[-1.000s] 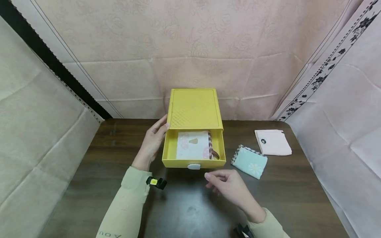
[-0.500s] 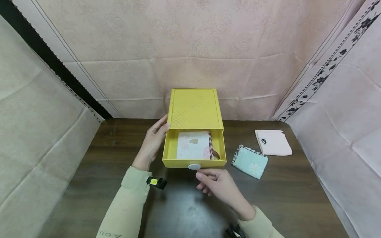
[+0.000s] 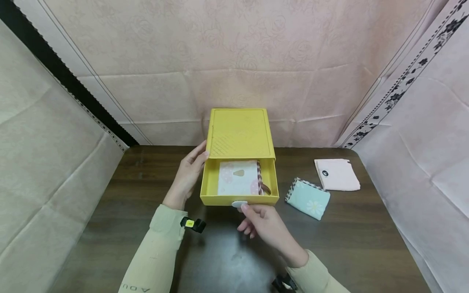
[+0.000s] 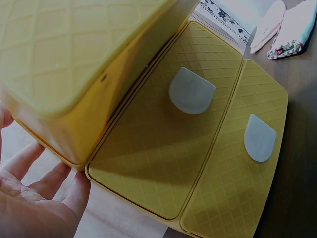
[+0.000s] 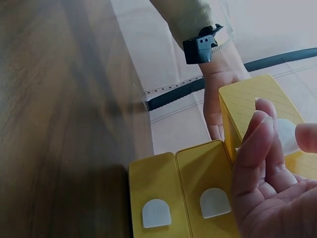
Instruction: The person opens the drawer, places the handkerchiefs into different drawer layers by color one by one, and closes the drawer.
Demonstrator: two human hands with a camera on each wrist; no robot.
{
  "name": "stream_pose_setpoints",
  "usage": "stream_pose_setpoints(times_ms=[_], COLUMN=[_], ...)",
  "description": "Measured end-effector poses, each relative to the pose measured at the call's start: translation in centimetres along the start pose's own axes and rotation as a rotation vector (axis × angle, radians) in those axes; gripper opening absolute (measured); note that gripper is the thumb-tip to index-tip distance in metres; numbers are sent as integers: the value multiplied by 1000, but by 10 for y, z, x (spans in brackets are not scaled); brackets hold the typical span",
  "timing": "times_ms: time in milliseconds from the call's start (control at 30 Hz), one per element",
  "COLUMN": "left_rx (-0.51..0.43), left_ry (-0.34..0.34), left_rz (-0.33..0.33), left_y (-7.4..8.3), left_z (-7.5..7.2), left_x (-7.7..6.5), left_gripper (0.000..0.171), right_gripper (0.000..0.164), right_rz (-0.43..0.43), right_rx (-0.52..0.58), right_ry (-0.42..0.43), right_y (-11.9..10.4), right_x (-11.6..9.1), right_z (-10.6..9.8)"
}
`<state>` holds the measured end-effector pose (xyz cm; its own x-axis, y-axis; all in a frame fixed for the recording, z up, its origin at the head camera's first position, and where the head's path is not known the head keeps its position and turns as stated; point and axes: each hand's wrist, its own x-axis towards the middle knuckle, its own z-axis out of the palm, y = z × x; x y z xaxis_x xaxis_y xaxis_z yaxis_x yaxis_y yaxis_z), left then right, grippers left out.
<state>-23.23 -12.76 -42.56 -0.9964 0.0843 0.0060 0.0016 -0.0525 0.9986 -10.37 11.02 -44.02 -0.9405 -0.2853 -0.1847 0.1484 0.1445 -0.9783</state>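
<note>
A yellow plastic drawer unit (image 3: 239, 130) stands against the back curtain with its top drawer (image 3: 216, 200) pulled out. Inside lies a folded white cloth (image 3: 236, 185) with pale pink prints and a checked edge. My left hand (image 3: 187, 175) rests on the unit's left side, fingers extended along it and thumb near the top front corner. Thumb and index finger of my right hand (image 3: 265, 226) pinch the white handle tab (image 3: 238, 203) on the drawer front. In the right wrist view, that tab (image 5: 287, 134) shows between thumb and fingers.
To the right on the dark wooden table (image 3: 370, 232) lie a folded light-blue cloth (image 3: 307, 199) with a daisy and a folded pale pink cloth (image 3: 337, 175). Two lower drawers (image 4: 158, 144) are closed. Curtains (image 3: 234, 61) hang behind and at both sides.
My right hand has moved left along the drawer front, from beside the handle tab onto it. The left hand, drawer and cloths have stayed put.
</note>
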Motion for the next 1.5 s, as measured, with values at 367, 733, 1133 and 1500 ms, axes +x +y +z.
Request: stream_pose_setpoints(times_ms=[367,733,1133,1500], left_rx=[-45,-57,-51,-62], left_ry=[-24,-32,-20,-27], left_rz=[5,20,5,10], left_y=[0,0,1,2], left_z=[-2,-1,-1,0], left_x=[0,0,0,0], left_gripper=[48,49,48,47], right_gripper=[55,52,50,39], right_rz=[17,10,9,-35], right_rx=[15,37,33,89], right_ry=[47,71,90,156], right_y=[-3,-8,-13,-20], right_x=[15,26,43,58], right_z=[-5,-7,-11,-9])
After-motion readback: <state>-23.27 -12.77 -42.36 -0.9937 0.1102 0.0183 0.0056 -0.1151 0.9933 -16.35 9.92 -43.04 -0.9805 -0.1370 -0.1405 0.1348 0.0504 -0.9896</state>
